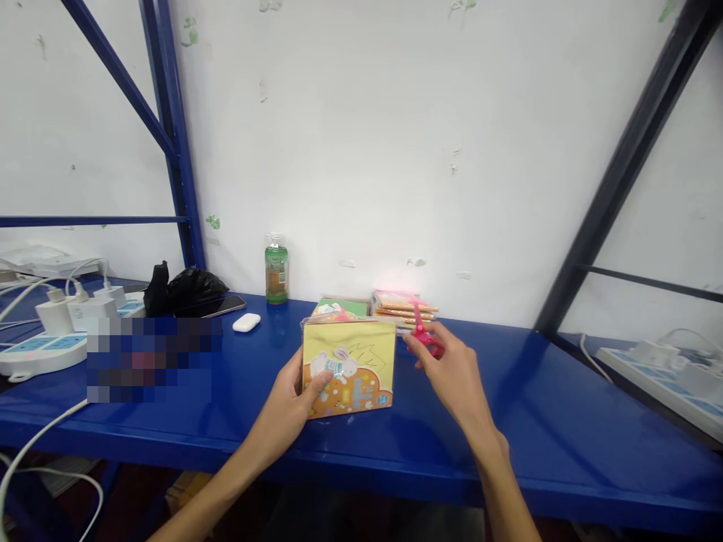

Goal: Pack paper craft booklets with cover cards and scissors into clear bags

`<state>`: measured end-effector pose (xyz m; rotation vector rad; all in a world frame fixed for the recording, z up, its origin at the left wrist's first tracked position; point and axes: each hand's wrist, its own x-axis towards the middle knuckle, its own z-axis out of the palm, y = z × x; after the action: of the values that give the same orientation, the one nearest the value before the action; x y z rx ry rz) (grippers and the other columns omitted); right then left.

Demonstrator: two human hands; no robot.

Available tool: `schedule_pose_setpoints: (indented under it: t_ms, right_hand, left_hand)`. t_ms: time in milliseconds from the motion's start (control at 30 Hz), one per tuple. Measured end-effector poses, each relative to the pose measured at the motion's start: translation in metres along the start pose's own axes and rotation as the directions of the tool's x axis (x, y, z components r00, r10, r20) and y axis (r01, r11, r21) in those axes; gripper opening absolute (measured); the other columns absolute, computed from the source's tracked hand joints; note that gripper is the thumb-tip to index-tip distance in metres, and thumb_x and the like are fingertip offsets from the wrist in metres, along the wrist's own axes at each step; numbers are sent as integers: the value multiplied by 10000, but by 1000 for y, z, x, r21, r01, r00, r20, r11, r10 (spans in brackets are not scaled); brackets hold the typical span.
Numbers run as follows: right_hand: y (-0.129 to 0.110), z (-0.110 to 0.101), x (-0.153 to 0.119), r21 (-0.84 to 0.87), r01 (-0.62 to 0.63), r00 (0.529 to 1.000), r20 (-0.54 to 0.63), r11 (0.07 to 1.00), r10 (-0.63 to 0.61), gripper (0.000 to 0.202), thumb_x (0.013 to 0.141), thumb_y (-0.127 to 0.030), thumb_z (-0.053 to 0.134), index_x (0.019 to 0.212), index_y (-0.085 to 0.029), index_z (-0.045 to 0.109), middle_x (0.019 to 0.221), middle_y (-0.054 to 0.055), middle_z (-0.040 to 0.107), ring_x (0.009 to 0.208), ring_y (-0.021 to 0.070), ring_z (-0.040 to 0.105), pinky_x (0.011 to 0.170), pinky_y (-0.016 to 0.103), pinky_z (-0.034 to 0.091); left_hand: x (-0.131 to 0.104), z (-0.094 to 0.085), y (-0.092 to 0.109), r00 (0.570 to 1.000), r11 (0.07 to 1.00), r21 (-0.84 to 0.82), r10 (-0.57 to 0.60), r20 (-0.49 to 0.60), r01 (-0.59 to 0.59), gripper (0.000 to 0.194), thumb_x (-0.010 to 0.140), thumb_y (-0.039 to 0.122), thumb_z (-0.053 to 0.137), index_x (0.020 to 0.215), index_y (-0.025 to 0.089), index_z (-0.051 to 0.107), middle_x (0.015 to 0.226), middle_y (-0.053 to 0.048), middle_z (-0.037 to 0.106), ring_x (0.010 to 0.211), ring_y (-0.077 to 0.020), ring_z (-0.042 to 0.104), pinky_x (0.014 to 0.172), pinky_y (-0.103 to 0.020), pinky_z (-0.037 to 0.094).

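Observation:
My left hand (297, 393) grips the left side of a yellow and orange picture packet (361, 361), thumb across its front. The packet stands nearly upright, its printed face with a white rabbit turned toward me. Clear plastic film shows along its top edge. To its right, my right hand (449, 365) is closed on small pink scissors (423, 335), their blades pointing up. The scissors are apart from the packet. Behind them lies a stack of booklets (404, 305) with gold-coloured edges, and a green item (353, 307) shows partly behind the packet.
On the blue table (542, 421) stand a green-labelled bottle (276, 271) and a white earbud case (247, 323). A phone (220, 306), a black plastic bag (195, 286) and a power strip (45, 350) with chargers are at left. Another power strip (649, 369) lies at right.

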<state>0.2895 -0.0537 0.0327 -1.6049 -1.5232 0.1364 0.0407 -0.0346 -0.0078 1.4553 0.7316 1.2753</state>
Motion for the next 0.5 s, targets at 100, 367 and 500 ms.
schedule_pose_setpoints:
  t_ms: [100, 367, 500]
  right_hand:
    - [-24, -8, -11, 181, 146, 983, -140, 973, -122, 263, 931, -485, 589, 998, -242, 666, 764, 1, 733, 580, 179, 674, 599, 280, 497]
    - [-45, 9, -25, 123, 379, 925, -16, 917, -380, 138, 963, -357, 609, 939, -243, 682, 863, -6, 735, 732, 168, 659, 641, 255, 442]
    - [-42, 11, -22, 107, 389, 921, -8, 915, -391, 116, 968, -335, 605, 940, -241, 667, 928, 3, 722, 842, 182, 657, 715, 264, 456]
  left_hand:
    - [-1, 0, 2, 1000, 1000, 11, -2, 4, 2, 713, 890, 378, 681, 1518, 195, 398, 1433, -122, 616, 1290, -334, 594, 1092, -467, 472]
    - [-2, 2, 0, 999, 996, 85, 37, 19, -39, 653, 912, 383, 654, 1493, 182, 435, 1479, -119, 572, 1326, -317, 562, 1115, -436, 448]
    - [-3, 4, 2, 998, 996, 79, 44, 35, -46, 632, 908, 362, 658, 1479, 186, 453, 1472, -117, 580, 1315, -322, 572, 1106, -439, 458]
